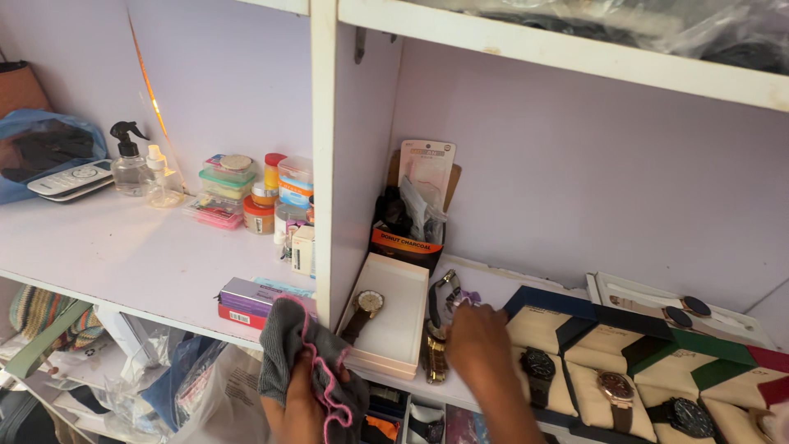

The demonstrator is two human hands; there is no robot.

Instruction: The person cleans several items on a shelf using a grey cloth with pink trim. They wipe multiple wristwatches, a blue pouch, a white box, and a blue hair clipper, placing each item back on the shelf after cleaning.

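My left hand [300,403] holds a grey cloth with pink edging [308,358] at the front of the white shelf [123,255]. My right hand [477,341] reaches onto the shelf beside loose watches [436,349] lying between a shallow white box [407,333] and the display boxes. Its fingertips touch a small item near a dark watch strap [436,296]; whether it grips anything I cannot tell. A brown-strapped watch [364,311] lies inside the white box.
Open display boxes with watches [612,382] fill the right of the shelf. A white upright divider [325,156] splits the shelf. Left of it stand jars and small containers [263,197], a spray bottle [129,160], a cordless phone [72,179] and flat coloured boxes [246,300].
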